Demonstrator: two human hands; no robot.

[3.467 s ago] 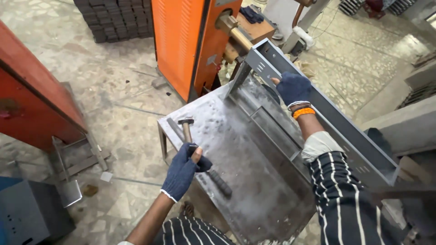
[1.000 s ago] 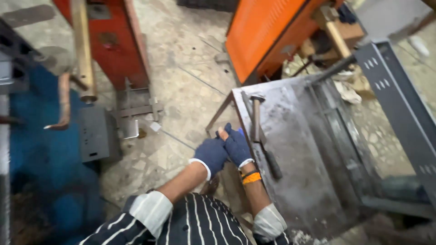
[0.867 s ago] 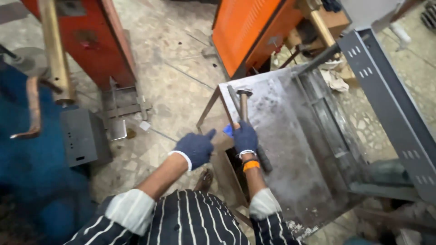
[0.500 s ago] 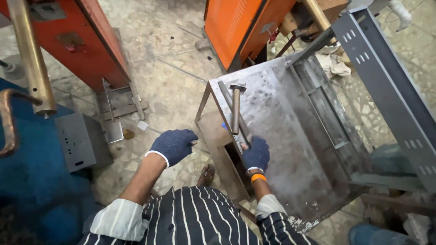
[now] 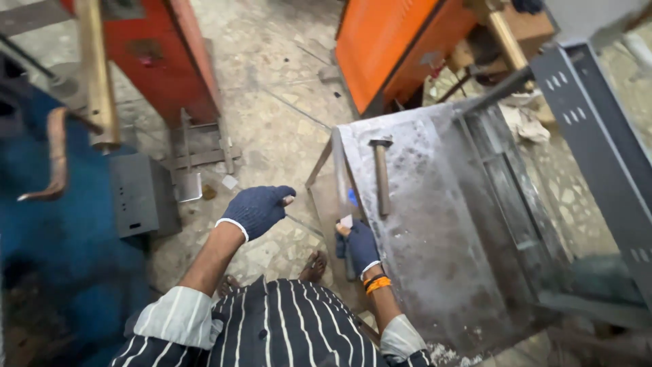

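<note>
My right hand [image 5: 358, 246], in a dark blue glove with an orange band at the wrist, is curled over the near left edge of a scuffed grey metal table [image 5: 435, 224]. A hammer [image 5: 380, 175] lies on the table just beyond that hand, head pointing away, and the hand is off it. My left hand [image 5: 257, 209], also gloved, hovers over the stone floor left of the table with loosely bent fingers and nothing in it. A small blue item [image 5: 352, 197] sits at the table edge near the hammer's handle.
A grey perforated metal channel [image 5: 591, 129] leans across the table's right side. An orange machine [image 5: 394, 47] stands behind the table, with a red machine [image 5: 156, 61] and a brass rod [image 5: 95, 75] at left. A grey box [image 5: 139, 197] rests beside blue equipment [image 5: 61, 238].
My right hand has left the hammer's handle and slid back to the table's near edge. The left hand rose slightly over the floor. The view swung left compared with 3.5 s ago.
</note>
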